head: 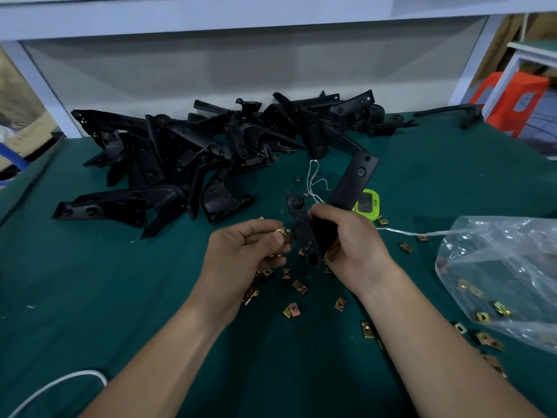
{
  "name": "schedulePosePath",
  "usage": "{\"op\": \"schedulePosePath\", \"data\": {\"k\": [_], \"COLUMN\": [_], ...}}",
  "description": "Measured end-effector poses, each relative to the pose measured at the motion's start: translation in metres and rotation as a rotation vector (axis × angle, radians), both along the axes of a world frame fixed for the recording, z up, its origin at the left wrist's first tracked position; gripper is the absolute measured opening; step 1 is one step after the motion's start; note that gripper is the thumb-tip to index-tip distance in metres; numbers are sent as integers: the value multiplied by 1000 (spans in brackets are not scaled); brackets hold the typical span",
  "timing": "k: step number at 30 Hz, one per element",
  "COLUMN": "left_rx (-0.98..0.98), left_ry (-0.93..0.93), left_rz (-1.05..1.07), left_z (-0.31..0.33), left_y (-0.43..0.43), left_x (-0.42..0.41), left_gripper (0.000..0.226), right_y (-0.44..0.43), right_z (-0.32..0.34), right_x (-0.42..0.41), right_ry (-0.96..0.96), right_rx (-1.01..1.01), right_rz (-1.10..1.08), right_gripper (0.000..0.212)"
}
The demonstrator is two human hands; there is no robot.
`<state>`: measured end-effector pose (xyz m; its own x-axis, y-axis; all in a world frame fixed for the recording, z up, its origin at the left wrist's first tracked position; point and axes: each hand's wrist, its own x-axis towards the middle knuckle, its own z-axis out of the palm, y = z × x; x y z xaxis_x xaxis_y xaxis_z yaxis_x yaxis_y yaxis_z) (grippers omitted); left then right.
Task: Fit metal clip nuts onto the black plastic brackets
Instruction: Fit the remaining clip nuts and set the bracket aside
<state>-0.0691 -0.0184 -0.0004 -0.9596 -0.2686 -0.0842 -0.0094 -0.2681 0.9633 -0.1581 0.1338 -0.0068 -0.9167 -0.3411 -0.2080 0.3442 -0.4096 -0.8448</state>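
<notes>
My right hand (349,239) grips a black plastic bracket (354,182) around its middle, above the green table (120,297). One arm of the bracket points up and to the right; a shorter arm runs down past my palm. My left hand (250,248) pinches a brass-coloured metal clip nut (283,232) at its fingertips, close against the left edge of the bracket's lower arm. Several loose clip nuts (300,286) lie scattered on the cloth below both hands.
A big pile of black brackets (196,146) fills the back of the table. A clear plastic bag (506,273) holding more clip nuts lies at right. A green tape measure (367,203) sits behind my right hand, with white string (313,176) nearby.
</notes>
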Motion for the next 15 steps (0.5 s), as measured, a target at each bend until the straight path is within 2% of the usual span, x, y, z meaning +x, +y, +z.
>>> {"op": "schedulePosePath", "data": {"k": [3,6,10,15], "left_rx": [-29,-31,-22,-20], "left_ry": [18,26,40,55], "left_rz": [-2,5,5,30], "left_z": [0,1,4,7], "left_y": [2,1,1,2], "left_x": [0,1,3,5], "left_gripper": [29,25,15,13], "right_y": [-2,-3,-2,-2], "right_z": [0,0,1,2], "right_x": [2,2,1,1], "right_ry": [-1,-13,-21,-55], "right_rx": [6,7,16,-27], "right_rz": [29,32,46,56], "right_gripper": [14,7,9,12]}}
